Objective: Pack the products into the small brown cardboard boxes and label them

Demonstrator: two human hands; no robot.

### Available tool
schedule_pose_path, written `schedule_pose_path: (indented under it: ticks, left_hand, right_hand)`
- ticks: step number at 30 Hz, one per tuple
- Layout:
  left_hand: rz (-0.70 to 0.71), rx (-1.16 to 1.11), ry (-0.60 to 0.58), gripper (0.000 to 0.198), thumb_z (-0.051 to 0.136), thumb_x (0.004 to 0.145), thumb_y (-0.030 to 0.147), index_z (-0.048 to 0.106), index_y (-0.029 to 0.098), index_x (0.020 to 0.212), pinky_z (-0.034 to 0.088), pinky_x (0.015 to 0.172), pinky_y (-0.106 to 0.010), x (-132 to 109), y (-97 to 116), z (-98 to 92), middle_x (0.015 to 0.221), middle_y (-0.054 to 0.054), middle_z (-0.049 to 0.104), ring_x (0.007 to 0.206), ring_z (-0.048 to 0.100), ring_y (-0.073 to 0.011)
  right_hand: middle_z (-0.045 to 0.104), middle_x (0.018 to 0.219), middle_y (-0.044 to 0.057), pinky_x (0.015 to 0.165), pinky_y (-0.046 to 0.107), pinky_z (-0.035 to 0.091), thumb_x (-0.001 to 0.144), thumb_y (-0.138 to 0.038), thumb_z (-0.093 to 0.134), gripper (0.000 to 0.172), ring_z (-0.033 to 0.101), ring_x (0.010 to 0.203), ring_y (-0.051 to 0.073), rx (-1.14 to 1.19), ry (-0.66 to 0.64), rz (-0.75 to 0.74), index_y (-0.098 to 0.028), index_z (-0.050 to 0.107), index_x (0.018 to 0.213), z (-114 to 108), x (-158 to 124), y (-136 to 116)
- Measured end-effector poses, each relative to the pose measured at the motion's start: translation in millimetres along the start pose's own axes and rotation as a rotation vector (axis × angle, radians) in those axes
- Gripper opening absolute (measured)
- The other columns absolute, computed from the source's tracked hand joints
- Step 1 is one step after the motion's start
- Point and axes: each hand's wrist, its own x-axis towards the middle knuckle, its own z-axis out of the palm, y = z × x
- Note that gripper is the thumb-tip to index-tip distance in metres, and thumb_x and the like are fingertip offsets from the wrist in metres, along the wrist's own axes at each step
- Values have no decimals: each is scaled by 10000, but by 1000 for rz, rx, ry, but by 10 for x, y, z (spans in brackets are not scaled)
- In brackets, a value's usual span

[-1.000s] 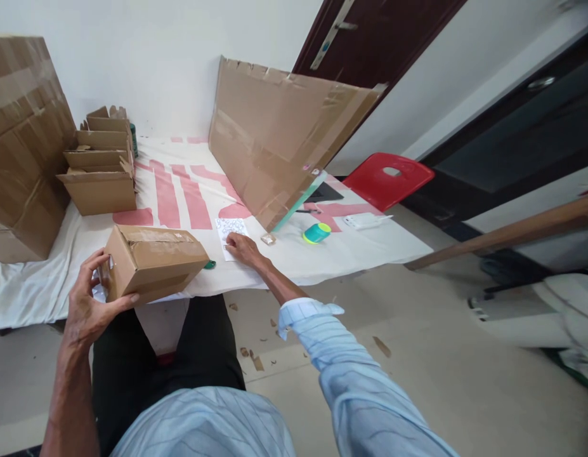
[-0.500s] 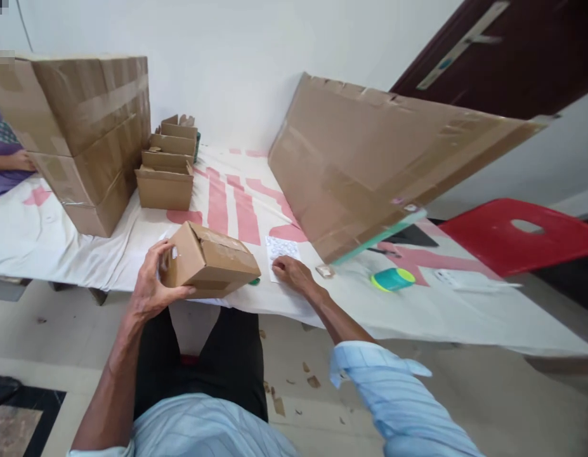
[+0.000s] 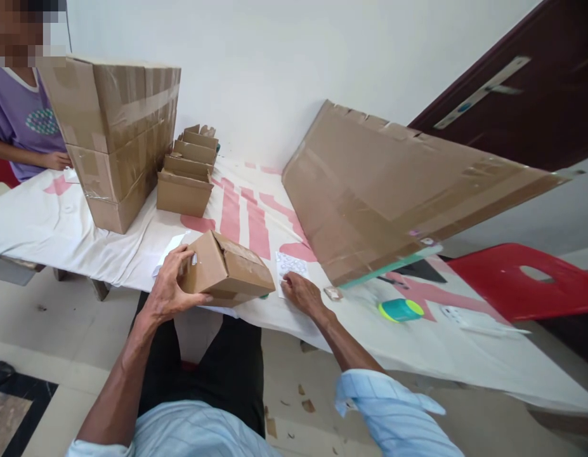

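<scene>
My left hand grips the left end of a small closed cardboard box, thumb along its lower edge and fingers over the top. The box is tilted near the table's front edge, with tape along its upper face. A small white label shows by my fingers. To the right, my right hand lies with curled fingers on a small white sheet printed with bluish-grey marks. Its fingertips are pressed together at the sheet, and anything between them is too small to make out. White paper lies behind the left hand.
Stacked taped cartons and a row of open boxes stand left. A large cardboard panel leans at right, near a teal-and-yellow tape roll and a red chair. A person in purple sits far left.
The view has swung left and up, showing more of the person in purple. My left hand still holds the box, and my right hand stays on the sheet.
</scene>
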Motion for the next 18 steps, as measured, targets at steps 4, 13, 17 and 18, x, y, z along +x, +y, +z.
schedule_pose_path:
  ticks: [4,13,17,18]
  left_hand:
    - [-39,-18,-15,891,996,625,343,600,230,1415,426,1258,-582,-28,15,-39,1606,-190,523,1537,496,-402]
    - [-266,-217,-68,988,973,636,406,527,268,1507,483,1163,-540,-121,-378,-265,1633,-165,497,1536,467,-411]
    - [-344,-264,-102,1044,1001,601,416,496,282,1505,383,1228,-610,-161,-596,-385,1663,-174,479,1600,386,-443]
    - [-347,-271,-105,1056,1005,599,421,486,287,1509,375,1231,-619,-165,-620,-404,1672,-173,472,1606,379,-446]
  right_hand:
    - [782,1092,151,788,367,492,957,-253,513,215,705,955,280,13,27,8,-209,709,1035,-48,-31,-16]
    - [794,994,135,832,421,572,944,-477,551,334,708,862,269,539,222,-98,-207,744,977,-268,-194,-661]
    - [808,1054,105,774,399,596,961,-604,607,458,716,855,245,830,123,-135,-208,779,1115,-376,-358,-1172]
    - [807,1081,103,778,398,599,966,-610,614,463,720,870,243,865,111,-144,-212,779,1136,-408,-390,-1275]
